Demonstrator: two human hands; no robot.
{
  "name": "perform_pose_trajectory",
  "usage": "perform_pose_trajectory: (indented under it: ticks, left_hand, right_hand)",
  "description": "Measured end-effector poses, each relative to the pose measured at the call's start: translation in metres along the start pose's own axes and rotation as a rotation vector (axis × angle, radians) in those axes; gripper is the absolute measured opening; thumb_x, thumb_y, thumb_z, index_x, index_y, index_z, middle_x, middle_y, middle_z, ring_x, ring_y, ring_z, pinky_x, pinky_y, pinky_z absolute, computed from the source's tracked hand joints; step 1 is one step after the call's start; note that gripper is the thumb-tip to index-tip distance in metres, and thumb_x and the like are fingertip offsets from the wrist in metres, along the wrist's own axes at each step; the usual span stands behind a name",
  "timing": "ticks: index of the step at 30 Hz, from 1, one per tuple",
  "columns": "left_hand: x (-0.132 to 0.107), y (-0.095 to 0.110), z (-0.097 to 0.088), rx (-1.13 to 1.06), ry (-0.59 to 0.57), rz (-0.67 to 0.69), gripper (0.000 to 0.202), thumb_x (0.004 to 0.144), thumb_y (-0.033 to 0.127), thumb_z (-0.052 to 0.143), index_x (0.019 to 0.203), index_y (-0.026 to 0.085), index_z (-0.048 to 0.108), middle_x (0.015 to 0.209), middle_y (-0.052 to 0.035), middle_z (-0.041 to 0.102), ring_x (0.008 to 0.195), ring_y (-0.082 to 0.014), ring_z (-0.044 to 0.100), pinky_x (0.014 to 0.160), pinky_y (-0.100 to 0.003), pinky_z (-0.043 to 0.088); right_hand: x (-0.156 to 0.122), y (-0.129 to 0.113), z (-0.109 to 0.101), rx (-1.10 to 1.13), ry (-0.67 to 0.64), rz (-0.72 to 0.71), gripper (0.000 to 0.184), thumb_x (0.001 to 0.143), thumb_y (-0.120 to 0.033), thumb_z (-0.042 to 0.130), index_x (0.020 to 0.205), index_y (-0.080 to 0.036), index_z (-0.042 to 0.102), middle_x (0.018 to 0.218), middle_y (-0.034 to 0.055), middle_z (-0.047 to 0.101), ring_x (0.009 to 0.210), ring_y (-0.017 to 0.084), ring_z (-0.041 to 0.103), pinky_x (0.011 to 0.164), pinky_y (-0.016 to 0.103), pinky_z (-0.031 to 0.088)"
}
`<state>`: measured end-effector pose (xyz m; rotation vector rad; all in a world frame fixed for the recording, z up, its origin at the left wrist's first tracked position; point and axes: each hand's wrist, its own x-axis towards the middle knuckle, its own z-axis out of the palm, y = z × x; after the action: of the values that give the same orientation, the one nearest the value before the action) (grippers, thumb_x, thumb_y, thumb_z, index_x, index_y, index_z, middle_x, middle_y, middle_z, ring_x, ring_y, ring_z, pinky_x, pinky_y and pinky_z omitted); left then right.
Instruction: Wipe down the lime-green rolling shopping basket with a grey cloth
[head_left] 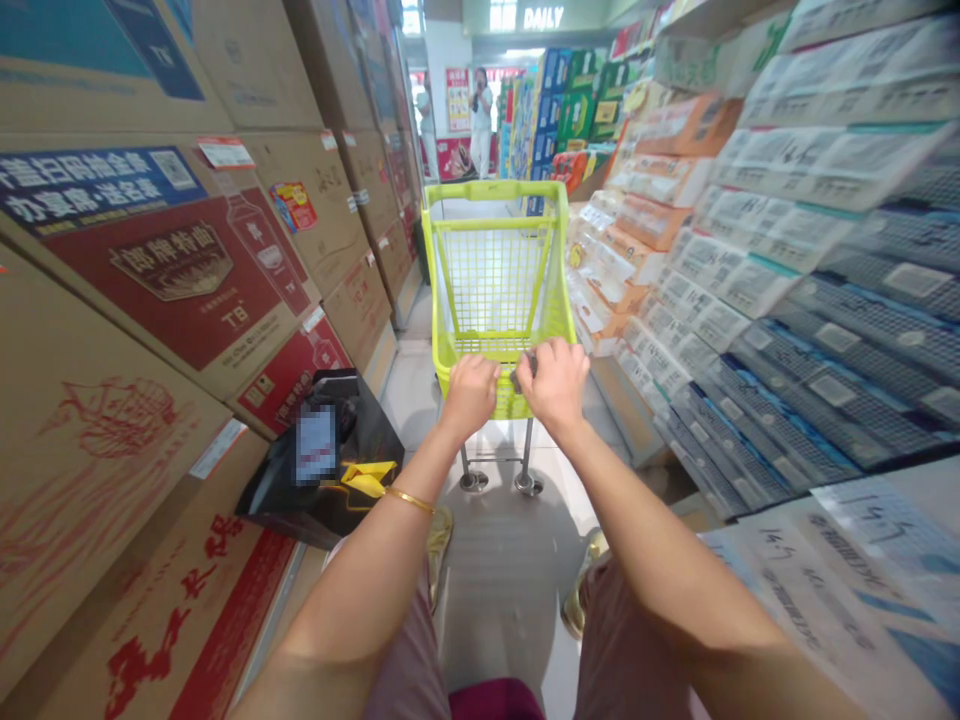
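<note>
Both hands grip the handle of a lime-green shopping cart [495, 270] standing in a narrow store aisle: the left hand [470, 392] and the right hand [556, 383] are closed around it side by side, nearly touching. A gold bangle [409, 498] circles the left wrist, above a black bag [330, 470] with a yellow ribbon. Cardboard cartons [180, 270] with red Chinese lettering and "T8" line the left; wrapped tissue packs [810, 250] fill the right. A "DAILY" sign [543, 17] hangs far ahead.
</note>
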<state>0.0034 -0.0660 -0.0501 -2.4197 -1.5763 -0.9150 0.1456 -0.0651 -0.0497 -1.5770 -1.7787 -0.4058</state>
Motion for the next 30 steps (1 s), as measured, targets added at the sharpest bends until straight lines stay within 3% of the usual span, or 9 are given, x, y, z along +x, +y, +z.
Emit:
perform_pose_trajectory:
  ticks: [3, 6, 11, 16, 19, 27, 30]
  left_hand:
    - [0.0, -0.001, -0.001, -0.011, -0.001, -0.003, 0.027, 0.092, 0.018, 0.036, 0.075, 0.018, 0.058, 0.08, -0.007, 0.059, 0.082, -0.0206, 0.052, 0.071, -0.033, 0.038]
    - [-0.001, -0.003, -0.001, -0.014, 0.003, 0.011, 0.027, 0.091, 0.017, 0.036, 0.075, 0.018, 0.058, 0.079, -0.0067, 0.058, 0.081, -0.0204, 0.052, 0.071, -0.033, 0.038]
    - [-0.001, -0.008, -0.001, -0.016, 0.0, 0.033, 0.028, 0.094, 0.024, 0.035, 0.083, 0.019, 0.06, 0.081, -0.0067, 0.059, 0.083, -0.0206, 0.052, 0.071, -0.033, 0.038]
    - [-0.001, -0.008, -0.001, -0.018, -0.008, 0.024, 0.027, 0.094, 0.024, 0.036, 0.085, 0.019, 0.061, 0.082, -0.0066, 0.06, 0.083, -0.0207, 0.052, 0.073, -0.033, 0.038]
    - [0.0, -0.006, -0.001, -0.016, -0.009, 0.006, 0.027, 0.093, 0.023, 0.037, 0.083, 0.019, 0.061, 0.082, -0.0068, 0.06, 0.083, -0.0211, 0.051, 0.072, -0.033, 0.037]
    - [-0.001, -0.004, -0.002, -0.036, 0.005, -0.005, 0.027, 0.091, 0.019, 0.036, 0.075, 0.019, 0.058, 0.079, -0.0071, 0.057, 0.081, -0.021, 0.05, 0.07, -0.033, 0.037]
    - [-0.002, -0.007, -0.003, -0.034, 0.009, -0.002, 0.028, 0.09, 0.018, 0.036, 0.071, 0.019, 0.056, 0.076, -0.0067, 0.056, 0.079, -0.0206, 0.05, 0.068, -0.033, 0.037]
  right_hand:
    - [-0.007, -0.019, 0.006, 0.012, -0.004, -0.058, 0.023, 0.088, -0.037, 0.046, 0.09, -0.019, 0.06, 0.101, 0.011, 0.059, 0.092, 0.026, 0.042, 0.077, 0.038, 0.03]
    - [-0.007, -0.023, 0.01, 0.008, -0.02, -0.111, 0.022, 0.087, -0.036, 0.046, 0.091, -0.019, 0.06, 0.101, 0.0115, 0.059, 0.091, 0.025, 0.042, 0.077, 0.038, 0.03]
    - [0.001, 0.0, 0.008, 0.001, -0.046, -0.16, 0.021, 0.087, -0.033, 0.044, 0.087, -0.018, 0.06, 0.094, 0.0105, 0.057, 0.089, 0.025, 0.042, 0.077, 0.037, 0.032]
    - [0.006, 0.03, -0.001, -0.017, 0.016, -0.067, 0.018, 0.085, -0.031, 0.046, 0.086, -0.017, 0.059, 0.092, 0.0108, 0.056, 0.089, 0.025, 0.041, 0.077, 0.037, 0.033]
    - [0.005, 0.035, -0.004, -0.022, 0.055, -0.021, 0.019, 0.085, -0.032, 0.046, 0.087, -0.017, 0.059, 0.093, 0.0108, 0.057, 0.089, 0.025, 0.041, 0.077, 0.037, 0.032]
    - [-0.011, -0.02, 0.007, 0.052, -0.029, -0.116, 0.023, 0.089, -0.036, 0.045, 0.092, -0.019, 0.06, 0.105, 0.0112, 0.058, 0.094, 0.025, 0.042, 0.079, 0.037, 0.031]
    - [-0.011, -0.027, 0.01, 0.045, -0.041, -0.15, 0.023, 0.088, -0.036, 0.046, 0.092, -0.019, 0.06, 0.105, 0.0111, 0.059, 0.093, 0.025, 0.042, 0.079, 0.037, 0.031]
